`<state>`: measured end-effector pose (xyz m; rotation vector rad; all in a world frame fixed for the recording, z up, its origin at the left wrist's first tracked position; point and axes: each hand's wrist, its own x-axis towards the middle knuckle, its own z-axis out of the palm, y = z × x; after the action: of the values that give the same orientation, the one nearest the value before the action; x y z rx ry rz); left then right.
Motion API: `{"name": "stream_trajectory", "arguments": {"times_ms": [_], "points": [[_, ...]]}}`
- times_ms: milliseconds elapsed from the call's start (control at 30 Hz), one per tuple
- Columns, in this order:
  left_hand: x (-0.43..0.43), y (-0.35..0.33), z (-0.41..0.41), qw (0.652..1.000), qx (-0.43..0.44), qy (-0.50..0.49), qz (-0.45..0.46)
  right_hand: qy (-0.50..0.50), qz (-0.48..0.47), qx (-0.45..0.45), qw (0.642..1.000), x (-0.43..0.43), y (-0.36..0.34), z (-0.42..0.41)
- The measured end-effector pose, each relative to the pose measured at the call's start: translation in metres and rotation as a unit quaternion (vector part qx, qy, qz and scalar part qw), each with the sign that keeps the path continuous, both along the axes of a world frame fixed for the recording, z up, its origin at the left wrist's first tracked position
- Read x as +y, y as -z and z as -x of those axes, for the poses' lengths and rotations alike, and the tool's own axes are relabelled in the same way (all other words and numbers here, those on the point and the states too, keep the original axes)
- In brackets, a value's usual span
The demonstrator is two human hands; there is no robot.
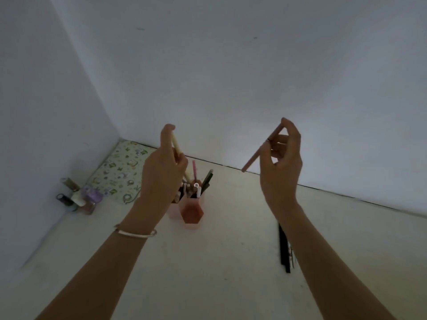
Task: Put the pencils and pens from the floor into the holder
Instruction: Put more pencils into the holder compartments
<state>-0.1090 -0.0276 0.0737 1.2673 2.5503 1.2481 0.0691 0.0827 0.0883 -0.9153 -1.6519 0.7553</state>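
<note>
Your left hand point(164, 167) is raised at centre frame, fingers closed around a cream pencil point(176, 146). Its upper end sits under your index fingertip; its lower end angles down toward the holder point(193, 211), right at the cluster of pens already standing there. Can't tell if the tip is inside the rim or just above it, since your hand covers that part. A thin silver bangle point(136, 234) sits on your left wrist.

Your right hand point(282, 162) is up at centre right, well apart from the left. Thumb and fingers pinch the upper part of a reddish-brown pencil point(258, 153). The pencil slants from the fingertips down-left, free end hanging in the air, clear of the holder and the floor. Remaining fingers are loosely curled, not gripping anything else.

The holder stands on the pale floor point(219, 273) at centre frame, just below and right of your left hand. It's translucent pink-orange, made of hexagonal cells, front cell apparently empty. Rear cells hold several pens and pencils upright or leaning, including a pink pen point(194, 168) and a dark one tilted right.

A few dark pencils point(283, 245) lie on the floor at lower right, partly hidden behind your right forearm.

Left of frame: a patterned mat point(115, 172) lies in the corner, and a group of small bottles point(78, 196) stands against the left wall.
</note>
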Motion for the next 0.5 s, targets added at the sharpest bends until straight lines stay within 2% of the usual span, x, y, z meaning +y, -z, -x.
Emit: {"name": "stream_trajectory", "arguments": {"times_ms": [133,200,333,433,500], "points": [[0.003,0.024,0.003,0.995,0.072,0.013,0.070,-0.034,0.006,0.003,0.999,-0.024,0.015,0.037],[0.002,0.028,0.000,0.989,0.099,0.015,0.106,-0.046,-0.005,-0.032,0.998,-0.032,0.027,0.047],[0.002,0.024,0.003,0.981,0.155,0.027,0.111,-0.044,-0.008,-0.121,0.992,-0.041,0.048,0.058],[0.005,0.032,0.008,0.953,0.232,0.067,0.183,-0.035,0.006,-0.128,0.991,-0.044,0.056,0.058],[0.004,0.043,0.008,0.937,0.252,0.093,0.225,-0.024,0.009,-0.116,0.993,-0.044,0.056,0.057]]}}
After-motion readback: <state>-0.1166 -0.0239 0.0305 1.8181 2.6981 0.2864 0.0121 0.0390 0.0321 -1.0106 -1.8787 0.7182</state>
